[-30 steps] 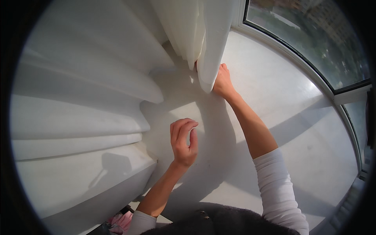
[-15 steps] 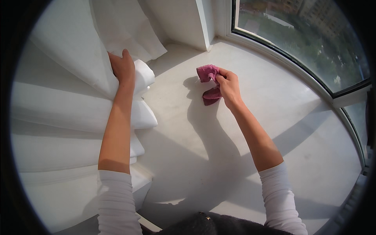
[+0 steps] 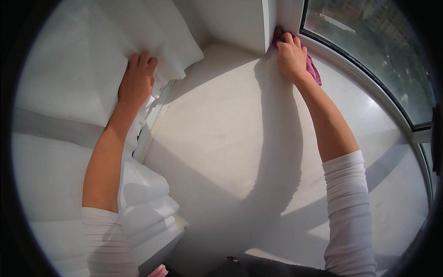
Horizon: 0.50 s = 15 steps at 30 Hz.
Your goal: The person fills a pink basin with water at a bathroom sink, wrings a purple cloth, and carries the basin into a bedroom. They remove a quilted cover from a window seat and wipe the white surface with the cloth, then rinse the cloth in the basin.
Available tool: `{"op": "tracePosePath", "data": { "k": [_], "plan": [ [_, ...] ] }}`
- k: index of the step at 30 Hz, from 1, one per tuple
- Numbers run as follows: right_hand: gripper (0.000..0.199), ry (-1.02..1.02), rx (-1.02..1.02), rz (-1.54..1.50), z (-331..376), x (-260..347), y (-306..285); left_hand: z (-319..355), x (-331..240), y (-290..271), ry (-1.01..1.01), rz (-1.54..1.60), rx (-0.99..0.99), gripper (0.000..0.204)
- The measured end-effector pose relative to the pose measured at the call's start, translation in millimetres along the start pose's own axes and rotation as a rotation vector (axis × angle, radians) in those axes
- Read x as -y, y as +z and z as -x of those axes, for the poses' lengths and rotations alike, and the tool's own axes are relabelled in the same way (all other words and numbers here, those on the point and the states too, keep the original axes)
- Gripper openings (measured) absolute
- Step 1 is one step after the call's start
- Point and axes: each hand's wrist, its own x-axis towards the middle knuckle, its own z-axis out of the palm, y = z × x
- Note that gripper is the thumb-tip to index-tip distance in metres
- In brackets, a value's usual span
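Note:
At the far end of the white windowsill (image 3: 221, 134), my right hand (image 3: 291, 57) is closed on a purple-pink cloth (image 3: 314, 71). It presses the cloth into the corner where the sill meets the window frame (image 3: 332, 51). Part of the cloth hangs out beside the wrist, and the rest is covered by my fingers. On the left, my left hand (image 3: 136, 81) grips the white curtain (image 3: 69, 83) with bent fingers, holding its folds off to the side of the sill. The fabric partly hides the fingertips.
The window glass (image 3: 364, 51) curves along the right side. A white wall corner (image 3: 240, 23) stands at the back. Lower curtain folds (image 3: 147, 198) hang over the sill's left edge. A small pink item (image 3: 159, 271) shows at the bottom edge.
My right hand has carried the cloth from over the middle of the sill, away and to the right, into the frame corner. My left hand has shifted slightly left, and the curtain uncovers more sill edge.

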Motion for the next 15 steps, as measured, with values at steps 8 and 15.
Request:
{"op": "tracePosePath", "data": {
  "k": [8,15],
  "plan": [
    [0.036,0.527,0.112,-1.064,6,12,-63,6,35,10,0.185,0.018,0.108,0.021],
    [0.040,0.165,0.041,-0.143,21,5,-1,-16,24,-3,0.257,-0.070,-0.057,0.020]
  ]
}}
